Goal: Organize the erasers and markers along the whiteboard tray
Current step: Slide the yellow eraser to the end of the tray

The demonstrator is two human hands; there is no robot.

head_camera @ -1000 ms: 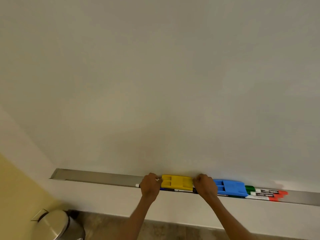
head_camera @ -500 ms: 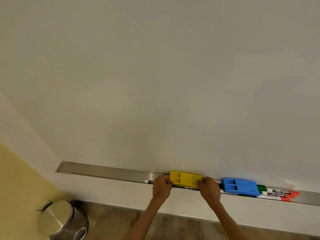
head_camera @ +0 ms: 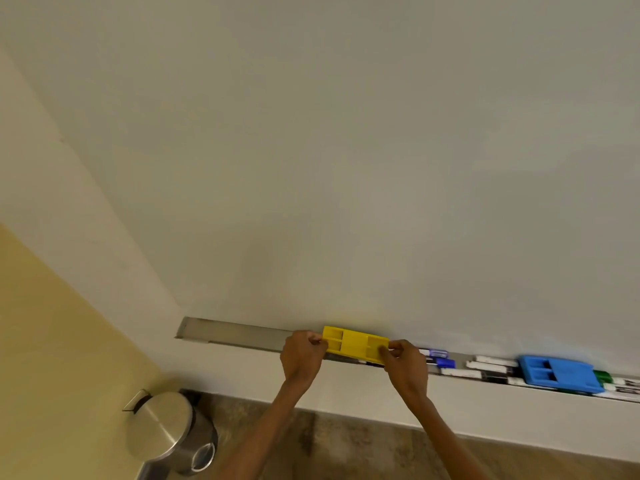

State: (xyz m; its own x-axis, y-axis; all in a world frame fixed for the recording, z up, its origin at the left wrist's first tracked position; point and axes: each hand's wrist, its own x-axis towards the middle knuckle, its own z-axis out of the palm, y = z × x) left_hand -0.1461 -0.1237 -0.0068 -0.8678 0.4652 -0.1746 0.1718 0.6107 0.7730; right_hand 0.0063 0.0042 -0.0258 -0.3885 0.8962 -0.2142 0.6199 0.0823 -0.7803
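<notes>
1. The yellow eraser [head_camera: 355, 344] is being pinched at both ends, between left hand [head_camera: 302, 355] and right hand [head_camera: 405, 365], over the tray [head_camera: 235, 336].
2. It is best being kept level, clear of the markers [head_camera: 438, 358] beside the right hand.

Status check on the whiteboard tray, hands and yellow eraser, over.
Left hand and right hand both pinching the yellow eraser, one at each end. Eraser over the tray; markers and blue eraser to its right. Tray bare to its left.

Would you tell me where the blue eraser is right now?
In the head view, the blue eraser lies far right on the tray, over markers, apart from the yellow eraser.
</notes>
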